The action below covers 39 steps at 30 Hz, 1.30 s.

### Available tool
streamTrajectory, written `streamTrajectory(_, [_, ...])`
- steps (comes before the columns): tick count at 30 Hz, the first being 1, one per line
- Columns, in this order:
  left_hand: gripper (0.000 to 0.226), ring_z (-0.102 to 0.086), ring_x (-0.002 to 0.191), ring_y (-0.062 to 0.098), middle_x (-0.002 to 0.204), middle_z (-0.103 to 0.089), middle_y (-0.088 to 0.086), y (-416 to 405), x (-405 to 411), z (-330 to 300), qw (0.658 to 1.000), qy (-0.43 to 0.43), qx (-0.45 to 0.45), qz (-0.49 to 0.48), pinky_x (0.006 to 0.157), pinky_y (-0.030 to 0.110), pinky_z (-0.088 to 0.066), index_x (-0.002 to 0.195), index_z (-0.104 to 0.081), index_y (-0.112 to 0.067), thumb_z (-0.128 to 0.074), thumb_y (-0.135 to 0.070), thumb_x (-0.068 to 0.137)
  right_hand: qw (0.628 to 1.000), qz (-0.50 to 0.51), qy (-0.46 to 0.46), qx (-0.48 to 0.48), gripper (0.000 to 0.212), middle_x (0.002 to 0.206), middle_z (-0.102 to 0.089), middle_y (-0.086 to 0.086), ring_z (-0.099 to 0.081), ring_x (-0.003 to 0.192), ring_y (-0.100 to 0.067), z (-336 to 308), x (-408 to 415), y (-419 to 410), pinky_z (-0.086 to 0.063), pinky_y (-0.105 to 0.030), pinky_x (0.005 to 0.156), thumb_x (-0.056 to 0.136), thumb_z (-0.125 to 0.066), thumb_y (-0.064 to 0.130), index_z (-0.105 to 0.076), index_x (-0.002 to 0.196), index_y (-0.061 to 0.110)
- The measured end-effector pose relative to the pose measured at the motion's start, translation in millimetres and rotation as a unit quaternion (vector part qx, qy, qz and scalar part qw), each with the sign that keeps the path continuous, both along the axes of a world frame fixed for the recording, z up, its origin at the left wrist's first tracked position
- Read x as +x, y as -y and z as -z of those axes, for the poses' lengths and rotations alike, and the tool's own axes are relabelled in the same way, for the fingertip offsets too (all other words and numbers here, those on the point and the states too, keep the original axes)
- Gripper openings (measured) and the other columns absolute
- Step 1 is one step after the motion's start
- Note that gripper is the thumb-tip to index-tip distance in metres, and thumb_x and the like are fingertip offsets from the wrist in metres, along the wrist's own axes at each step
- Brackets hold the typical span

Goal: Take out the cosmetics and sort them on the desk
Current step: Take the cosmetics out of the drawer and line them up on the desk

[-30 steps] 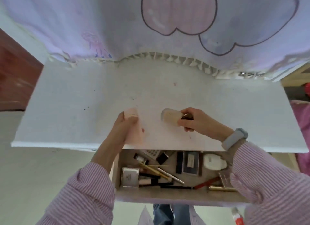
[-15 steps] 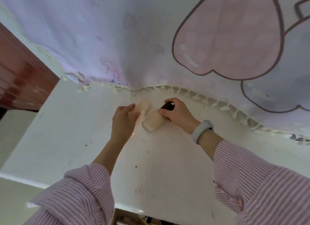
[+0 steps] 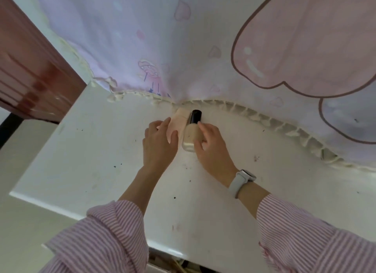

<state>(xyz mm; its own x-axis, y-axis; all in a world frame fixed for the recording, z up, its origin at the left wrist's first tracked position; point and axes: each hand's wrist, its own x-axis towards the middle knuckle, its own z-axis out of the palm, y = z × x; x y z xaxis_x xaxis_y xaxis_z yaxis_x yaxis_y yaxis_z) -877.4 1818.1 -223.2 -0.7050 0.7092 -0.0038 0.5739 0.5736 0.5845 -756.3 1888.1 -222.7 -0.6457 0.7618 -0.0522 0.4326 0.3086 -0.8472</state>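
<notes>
**Two cosmetics laid side by side at the back of the desk**

White and scuffed, the desk (image 3: pixel 97 150) fills most of my view, dotted with small dark specks and a few faint reddish marks. Along its far edge hangs a pale lilac curtain (image 3: pixel 162 38) with a ruffled cream hem and large pink cartoon shapes outlined in brown. A reddish-brown wooden piece of furniture (image 3: pixel 30 73) stands off to the left, beyond the desk's corner.

I see both hands working near the back of the desk, just below the ruffled hem. My left hand (image 3: pixel 159 143) rests on a pale pink tube (image 3: pixel 179 120) that lies flat, its far end pointing toward the curtain; the thumb and fingers are curled lightly about its near end, so I read it as holding the tube. My right hand (image 3: pixel 211 146) grasps a beige foundation bottle (image 3: pixel 191 134) with a black cap (image 3: pixel 195 116), the fingers wrapped over its right side and the index finger reaching up to the cap. The bottle lies on the desk with its cap toward the curtain, touching the tube along its left side.

A light grey watch (image 3: pixel 243 180) sits on the right wrist, and both forearms come out of pink-and-white striped sleeves (image 3: pixel 105 232). At the bottom edge, a sliver of an open drawer (image 3: pixel 175 264) shows under the desk; I cannot make out its contents.
</notes>
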Motion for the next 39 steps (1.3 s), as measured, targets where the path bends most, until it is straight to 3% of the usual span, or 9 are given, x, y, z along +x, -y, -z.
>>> streamTrajectory(4, [0.041,-0.044,0.116,0.029,0.128,-0.047,0.012,43.8,32.6,-15.5,0.998,-0.011,0.056,-0.017,0.094,0.039,-0.034,0.13,-0.05,-0.01,-0.054,-0.017,0.09,1.0,0.013,-0.004,0.023,0.044,0.137,-0.037,-0.009,-0.042,0.123,-0.02,-9.5,27.3,32.7,-0.039,-0.031,0.102,0.092,-0.046,0.009,-0.037,0.135,0.006])
streamTrajectory(9, [0.042,-0.047,0.114,0.027,0.125,-0.05,0.015,131.7,104.9,-19.2,0.99,-0.005,0.135,-0.032,0.093,0.032,-0.032,0.127,-0.05,-0.005,-0.054,-0.014,0.087,0.997,0.011,-0.032,0.075,0.031,0.117,-0.049,-0.003,-0.053,0.093,-0.01,-17.0,90.1,102.7,-0.043,-0.008,0.076,0.089,-0.048,0.0,-0.053,0.118,0.007])
streamTrajectory(15, [0.032,-0.054,0.106,0.028,0.115,-0.057,0.013,220.8,188.9,13.4,0.998,0.038,0.055,0.006,0.091,0.043,-0.046,0.114,-0.058,-0.005,-0.062,-0.005,0.083,0.993,-0.087,0.004,0.076,0.025,0.092,-0.055,0.011,-0.058,0.07,-0.01,-1.7,189.4,177.5,-0.047,-0.017,0.063,0.086,-0.046,0.006,-0.059,0.107,0.01])
streamTrajectory(18, [0.035,-0.05,0.112,0.027,0.121,-0.054,0.013,241.7,220.1,28.2,0.996,0.085,-0.012,0.033,0.096,0.036,-0.04,0.12,-0.055,-0.005,-0.059,-0.01,0.085,0.984,-0.14,0.103,0.041,0.025,0.092,-0.064,0.007,-0.062,0.081,-0.013,21.2,239.9,200.2,-0.049,-0.021,0.073,0.086,-0.048,0.01,-0.062,0.106,0.014])
streamTrajectory(22, [0.046,-0.037,0.125,0.026,0.137,-0.042,0.008,238.4,248.7,46.0,0.983,0.081,-0.156,0.052,0.099,0.039,-0.035,0.136,-0.04,-0.014,-0.048,-0.027,0.092,0.927,-0.23,0.275,0.11,0.039,0.119,-0.059,-0.005,-0.053,0.111,-0.023,57.6,285.4,190.3,-0.041,-0.029,0.089,0.081,-0.056,0.003,-0.058,0.118,0.014])
streamTrajectory(25, [0.058,-0.026,0.134,0.028,0.147,-0.028,0.008,219.3,259.4,62.2,0.968,0.043,-0.231,0.084,0.102,0.044,-0.032,0.144,-0.023,-0.016,-0.046,-0.03,0.092,0.842,-0.355,0.365,0.181,0.059,0.148,-0.03,-0.007,-0.023,0.138,-0.026,79.7,295.9,170.6,-0.021,-0.041,0.109,0.083,-0.055,0.017,-0.035,0.139,0.017])
streamTrajectory(29, [0.068,-0.008,0.141,0.029,0.155,-0.011,0.006,188.9,261.6,89.0,0.951,0.013,-0.287,0.113,0.102,0.054,-0.03,0.147,-0.011,-0.013,-0.048,-0.025,0.092,0.753,-0.446,0.412,0.254,0.068,0.156,0.002,-0.004,0.006,0.143,-0.026,102.3,288.9,148.1,-0.003,-0.051,0.113,0.092,-0.045,0.019,-0.005,0.147,0.022])
streamTrajectory(34, [0.045,-0.037,0.123,0.031,0.132,-0.043,0.012,169.9,264.6,104.1,0.949,-0.024,-0.31,0.045,0.097,0.048,-0.032,0.132,-0.042,-0.01,-0.05,-0.01,0.089,0.745,-0.479,0.382,0.264,0.063,0.153,-0.011,-0.012,-0.003,0.141,-0.033,105.7,284.8,138.5,-0.014,-0.053,0.111,0.091,-0.043,0.016,-0.014,0.146,0.017])
streamTrajectory(39, [0.035,-0.046,0.115,0.029,0.123,-0.049,0.012,168.3,268.1,99.7,0.932,0.007,-0.358,0.046,0.094,0.043,-0.033,0.119,-0.052,-0.008,-0.054,-0.025,0.088,0.751,-0.477,0.362,0.278,0.049,0.146,-0.022,-0.017,-0.016,0.136,-0.032,99.0,276.3,138.7,-0.022,-0.049,0.106,0.091,-0.024,0.01,-0.024,0.14,0.008])
